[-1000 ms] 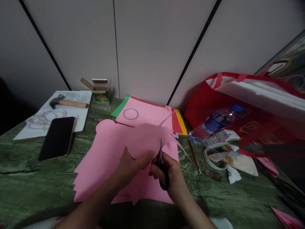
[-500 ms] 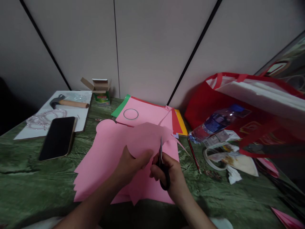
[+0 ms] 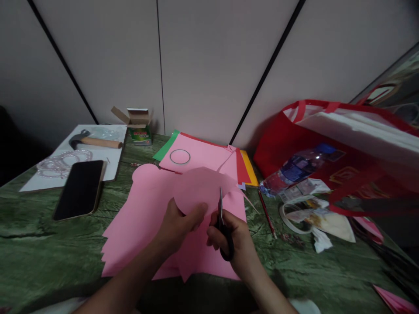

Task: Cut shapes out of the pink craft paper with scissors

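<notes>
My left hand [image 3: 183, 222] pinches the lower edge of a rounded piece of pink paper [image 3: 199, 187], thumb on top. In my right hand [image 3: 234, 240] are scissors [image 3: 225, 235] with dark handles, their blades pointing up at the right edge of that piece. A thin curled pink strip hangs off to the right of the blades. Beneath both hands lie more pink sheets [image 3: 137, 222] with jagged edges at the left. Behind them is a stack of coloured paper [image 3: 209, 150] with a thin ring [image 3: 180, 157] on top.
At the left are a phone [image 3: 80, 189], a hammer [image 3: 98, 141], clear beads [image 3: 62, 163] and an opened small box [image 3: 140, 131]. On the right stand a red bag [image 3: 278, 131] and a leaning bottle [image 3: 294, 170], near a pencil [image 3: 267, 213] and a tape roll [image 3: 294, 229].
The rounded pink piece has shifted very slightly at its right side, and the loose strip has swung a little left. Both hands stay almost in place, still holding paper and scissors.
</notes>
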Available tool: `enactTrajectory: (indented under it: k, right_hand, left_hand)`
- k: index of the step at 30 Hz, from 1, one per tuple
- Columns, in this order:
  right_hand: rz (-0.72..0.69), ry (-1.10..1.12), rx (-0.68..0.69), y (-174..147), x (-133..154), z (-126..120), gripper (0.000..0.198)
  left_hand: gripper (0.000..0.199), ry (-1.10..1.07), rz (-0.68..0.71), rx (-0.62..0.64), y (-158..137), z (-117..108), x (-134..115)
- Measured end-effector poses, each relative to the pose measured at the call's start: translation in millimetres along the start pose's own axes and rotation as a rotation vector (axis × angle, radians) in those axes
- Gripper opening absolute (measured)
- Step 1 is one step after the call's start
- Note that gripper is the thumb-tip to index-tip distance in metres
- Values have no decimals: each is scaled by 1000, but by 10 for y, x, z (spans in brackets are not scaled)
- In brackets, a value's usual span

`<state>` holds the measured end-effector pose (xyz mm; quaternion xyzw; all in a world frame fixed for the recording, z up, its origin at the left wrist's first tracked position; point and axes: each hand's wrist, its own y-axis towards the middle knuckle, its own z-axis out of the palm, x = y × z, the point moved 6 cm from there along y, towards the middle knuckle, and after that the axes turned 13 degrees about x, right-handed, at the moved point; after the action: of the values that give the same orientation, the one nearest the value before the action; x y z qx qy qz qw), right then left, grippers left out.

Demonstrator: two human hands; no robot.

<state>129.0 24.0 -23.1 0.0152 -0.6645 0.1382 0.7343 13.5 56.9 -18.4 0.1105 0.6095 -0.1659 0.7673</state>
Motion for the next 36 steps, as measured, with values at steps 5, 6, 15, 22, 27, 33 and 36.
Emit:
enactTrajectory:
  k: [5,6,15,22,27,33,36]
  right_hand:
    - [-8,-12,31,1,-25,-3,28]
    - [-8,-15,37,0,-26,-3,28]
    - [-21,10,24,-15,-64,13,30]
    - [-29,46,41,-5,-160,57,29]
    - [-57,57,18,16,-153,36,32]
    - [-29,51,46,12,-162,62,32]
    - [-46,46,60,9,-134,61,31]
  left_hand:
    - [31,-8,-1,-6,-7,-17,24]
    - [32,-5,0,-11,-8,-20,20]
    - [38,-59,47,-55,-1,-19,-62]
    - [39,194,-67,-155,-45,-49,-85]
    - [38,225,-93,-160,-62,-39,-98]
    - [38,250,-124,-174,-58,-28,-117]
    - [34,243,-139,-228,-67,-50,-121]
